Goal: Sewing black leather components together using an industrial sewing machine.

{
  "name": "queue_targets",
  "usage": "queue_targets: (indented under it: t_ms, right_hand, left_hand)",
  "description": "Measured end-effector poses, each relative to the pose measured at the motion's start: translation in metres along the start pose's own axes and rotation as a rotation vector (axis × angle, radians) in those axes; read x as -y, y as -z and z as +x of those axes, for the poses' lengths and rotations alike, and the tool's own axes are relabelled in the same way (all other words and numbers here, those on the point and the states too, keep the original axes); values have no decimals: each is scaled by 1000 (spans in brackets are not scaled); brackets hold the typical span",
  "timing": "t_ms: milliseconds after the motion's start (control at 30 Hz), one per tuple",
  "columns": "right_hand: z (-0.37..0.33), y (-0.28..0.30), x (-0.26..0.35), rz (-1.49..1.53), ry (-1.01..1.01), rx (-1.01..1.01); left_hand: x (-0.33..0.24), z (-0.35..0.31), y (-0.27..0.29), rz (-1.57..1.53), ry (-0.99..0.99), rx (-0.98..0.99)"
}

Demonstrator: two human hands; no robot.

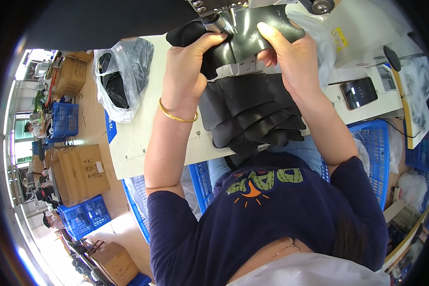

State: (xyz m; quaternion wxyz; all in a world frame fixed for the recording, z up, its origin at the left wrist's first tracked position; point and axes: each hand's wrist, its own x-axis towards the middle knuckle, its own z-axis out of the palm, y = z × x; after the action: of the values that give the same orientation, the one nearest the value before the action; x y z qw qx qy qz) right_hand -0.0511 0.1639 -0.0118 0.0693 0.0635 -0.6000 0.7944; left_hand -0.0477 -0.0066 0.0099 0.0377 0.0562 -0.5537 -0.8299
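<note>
On the surface point(138, 128), a black phone point(359, 93) lies near the right edge; beyond the left edge are an open cardboard box point(81, 174) and a blue crate point(85, 216).

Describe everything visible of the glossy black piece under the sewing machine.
The black piece is a thin, leather-like sheet, shiny face up, with a dark line near its middle. The left hand and right hand hold it from either side, thumbs on top. It lies under the sewing machine, whose parts hide some of it.
</note>
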Motion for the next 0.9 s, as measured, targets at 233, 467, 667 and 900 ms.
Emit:
queue_targets:
  t_ms: [233, 467, 667, 900]
  right_hand:
    - [-2, -1, 6, 69, 3, 39]
    - [4, 12, -5, 108, -25, 51]
    - [-1, 7, -3, -16, -9, 62]
    - [39, 89, -36, -386, -51, -47]
  left_hand:
    - [-1, -3, 8, -79, 52, 23]
    - [2, 0, 17, -414, 68, 98]
    - [12, -11, 32, -52, -173, -20]
    - [24, -32, 84, 213, -116, 12]
